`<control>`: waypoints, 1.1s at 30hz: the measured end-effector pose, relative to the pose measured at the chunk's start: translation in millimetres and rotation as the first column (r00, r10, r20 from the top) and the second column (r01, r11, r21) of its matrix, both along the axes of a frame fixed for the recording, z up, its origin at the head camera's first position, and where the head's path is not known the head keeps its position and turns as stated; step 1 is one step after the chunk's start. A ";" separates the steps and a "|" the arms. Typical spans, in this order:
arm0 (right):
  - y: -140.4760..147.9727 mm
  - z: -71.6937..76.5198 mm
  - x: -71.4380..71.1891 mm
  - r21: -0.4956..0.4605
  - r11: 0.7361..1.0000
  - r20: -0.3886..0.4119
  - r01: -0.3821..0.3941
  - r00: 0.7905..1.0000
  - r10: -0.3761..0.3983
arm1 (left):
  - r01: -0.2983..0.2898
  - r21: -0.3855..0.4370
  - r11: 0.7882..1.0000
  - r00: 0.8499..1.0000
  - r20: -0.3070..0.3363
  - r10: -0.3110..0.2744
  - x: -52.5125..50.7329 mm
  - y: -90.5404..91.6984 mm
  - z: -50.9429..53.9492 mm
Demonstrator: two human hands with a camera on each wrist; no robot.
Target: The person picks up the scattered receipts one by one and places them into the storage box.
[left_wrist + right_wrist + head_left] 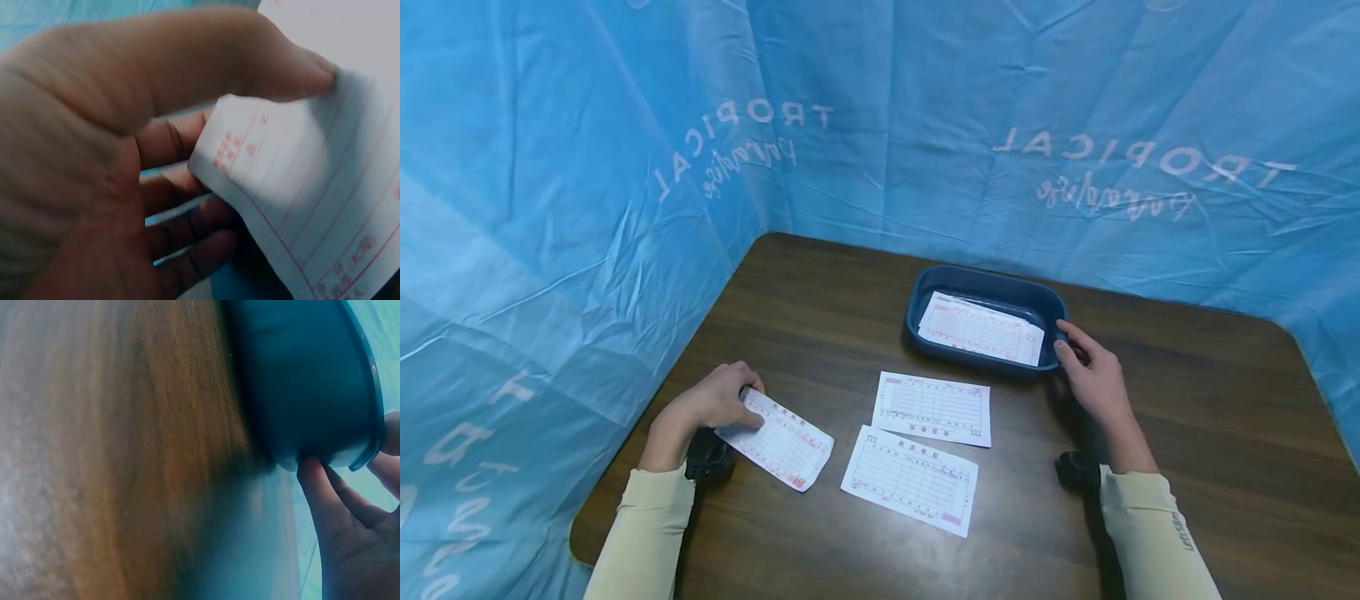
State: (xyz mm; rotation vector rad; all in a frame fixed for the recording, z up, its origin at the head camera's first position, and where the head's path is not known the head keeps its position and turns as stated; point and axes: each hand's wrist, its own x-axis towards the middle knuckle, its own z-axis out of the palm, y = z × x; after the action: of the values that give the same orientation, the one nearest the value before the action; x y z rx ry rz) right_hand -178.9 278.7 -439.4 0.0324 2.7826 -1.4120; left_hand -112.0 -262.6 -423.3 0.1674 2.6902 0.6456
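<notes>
My left hand pinches one end of a slip of paper printed with a red table, at the left of the desk. In the left wrist view the thumb lies on top of the slip and the other fingers are behind it. At the back, my right hand grips the right end of a dark blue plastic basin, thumb against its outer wall and a finger at the rim. Several similar slips lie stacked in the basin. Its outer wall fills the upper right wrist view.
Two more printed slips lie between the hands, one farther back and one nearer, their edges almost meeting. They rest on a dark brown wooden table. Blue printed sheeting hangs behind the table and along its left side.
</notes>
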 end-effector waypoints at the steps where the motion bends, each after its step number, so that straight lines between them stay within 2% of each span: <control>1: 0.5 0.1 -0.4 -0.002 1.000 0.001 -0.002 1.000 0.002 | 0.006 0.013 1.000 1.000 -0.008 -0.006 0.5 -0.4 -0.4; 6: 0.5 -1.0 -1.4 -0.011 1.000 0.006 0.001 1.000 -0.001 | 0.046 0.089 0.995 0.998 -0.041 -0.043 3.2 -4.9 -2.1; 13: 1.0 -4.0 -2.7 -0.009 1.000 0.015 0.020 1.000 -0.020 | 0.076 0.187 0.979 0.997 -0.037 -0.070 2.1 -12.0 -4.3; 21: 2.7 -5.3 -2.1 -0.016 1.000 0.005 0.017 1.000 -0.017 | 0.045 0.223 0.974 0.999 -0.008 -0.045 0.9 -16.2 -4.3; 28: 2.9 -3.3 -2.1 -0.025 1.000 -0.004 0.006 1.000 -0.006 | 0.027 0.292 0.956 1.000 -0.005 -0.026 2.5 -18.3 -1.6; 33: 3.0 -3.6 -2.8 -0.027 1.000 0.002 0.001 1.000 -0.001 | 0.013 0.309 0.951 1.000 0.018 -0.020 3.7 -21.7 -2.5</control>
State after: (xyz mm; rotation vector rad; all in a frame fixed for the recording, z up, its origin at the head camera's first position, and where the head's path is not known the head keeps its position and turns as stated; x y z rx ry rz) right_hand -181.8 281.7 -443.0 0.0339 2.7616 -1.4493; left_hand -108.3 -284.3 -425.8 0.2622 2.5489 1.0550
